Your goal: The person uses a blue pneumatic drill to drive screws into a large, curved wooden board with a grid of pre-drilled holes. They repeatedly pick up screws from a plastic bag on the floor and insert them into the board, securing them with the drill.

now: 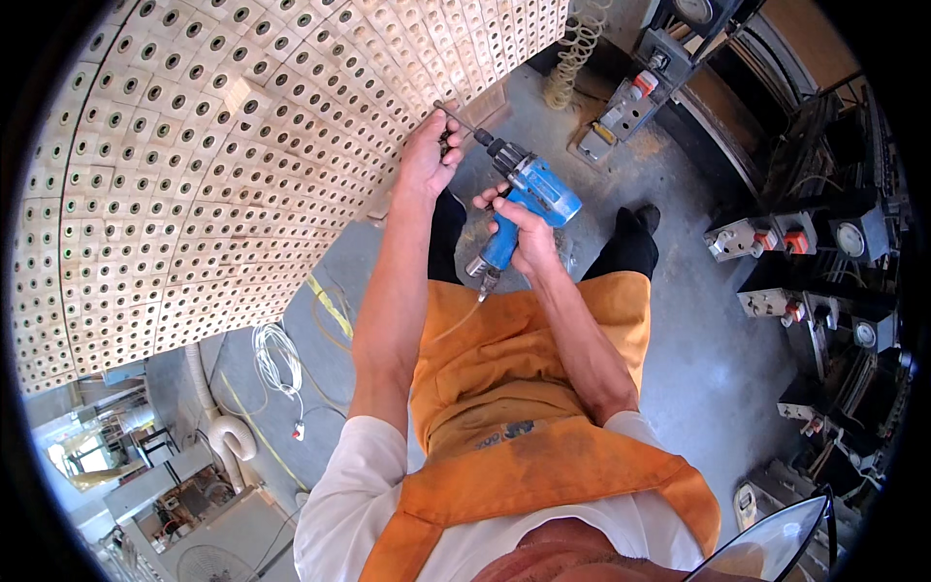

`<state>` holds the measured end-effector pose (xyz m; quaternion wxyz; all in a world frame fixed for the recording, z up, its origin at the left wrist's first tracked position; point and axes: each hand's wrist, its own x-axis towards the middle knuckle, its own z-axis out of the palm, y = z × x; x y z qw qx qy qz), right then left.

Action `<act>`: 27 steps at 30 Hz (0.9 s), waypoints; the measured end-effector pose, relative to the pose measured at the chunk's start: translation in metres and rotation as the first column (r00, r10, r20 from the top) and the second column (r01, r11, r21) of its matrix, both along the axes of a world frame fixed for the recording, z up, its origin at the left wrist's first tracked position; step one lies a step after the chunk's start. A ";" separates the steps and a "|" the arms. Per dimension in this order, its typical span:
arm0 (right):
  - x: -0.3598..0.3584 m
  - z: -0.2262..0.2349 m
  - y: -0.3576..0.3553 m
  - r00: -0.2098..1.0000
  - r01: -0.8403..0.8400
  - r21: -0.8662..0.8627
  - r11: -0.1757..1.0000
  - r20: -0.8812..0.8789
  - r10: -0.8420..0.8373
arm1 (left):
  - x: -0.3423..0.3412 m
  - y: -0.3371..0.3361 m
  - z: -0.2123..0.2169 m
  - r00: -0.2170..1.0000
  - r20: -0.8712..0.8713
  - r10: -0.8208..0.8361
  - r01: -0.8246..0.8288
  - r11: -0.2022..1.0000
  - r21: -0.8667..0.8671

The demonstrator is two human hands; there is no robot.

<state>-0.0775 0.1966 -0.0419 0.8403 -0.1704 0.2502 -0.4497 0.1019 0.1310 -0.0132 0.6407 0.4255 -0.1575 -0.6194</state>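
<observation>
Right hand [524, 233] clamped around the grip of the blue air drill [536, 194] above the orange apron [524, 359], left hand [427, 155] farther out, pinched shut on the thin bit [456, 121] against the wall of stacked wooden blocks [242, 145]. Risky: trigger squeezed now, fingers caught or bit bent. Compact pistol-shaped tool, dark chuck, hose trailing below.

I saw a coiled white cable [278, 361] lying on the grey concrete floor [698, 349], with a pale ribbed hose [221, 427] curving beside it. A yellowish spiral air hose [574, 53] hung at the top, and dark machines with round gauges [850, 239] lined the right side
</observation>
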 end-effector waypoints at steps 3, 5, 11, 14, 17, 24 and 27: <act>0.002 0.006 0.000 0.999 0.007 -0.002 1.000 -0.033 -0.007 | 0.006 0.009 -0.009 0.989 -0.040 -0.140 0.140 0.990 -0.002; 0.003 0.008 0.000 0.999 0.013 -0.008 1.000 -0.049 -0.014 | 0.003 0.022 -0.010 0.987 0.035 -0.156 0.154 0.986 0.063; 0.004 0.008 -0.001 0.997 0.011 -0.023 1.000 -0.070 -0.013 | 0.007 0.048 -0.028 0.992 0.071 -0.108 0.095 0.981 0.169; 0.003 0.009 -0.002 0.996 0.022 -0.052 0.998 -0.085 -0.026 | 0.004 0.052 -0.028 0.990 0.068 -0.122 0.105 0.971 0.213; 0.003 0.008 -0.002 0.996 0.016 -0.034 0.999 -0.087 -0.019 | 0.001 0.055 -0.026 0.993 0.039 -0.109 0.097 0.968 0.231; -0.022 0.012 0.017 0.997 -0.004 -0.025 1.000 -0.077 0.002 | 0.004 0.052 -0.006 0.990 -0.140 -0.020 0.040 0.989 0.141; -0.031 0.010 0.021 0.999 -0.002 -0.039 0.999 -0.054 0.000 | 0.007 0.039 -0.001 0.998 -0.047 -0.037 0.041 0.994 0.098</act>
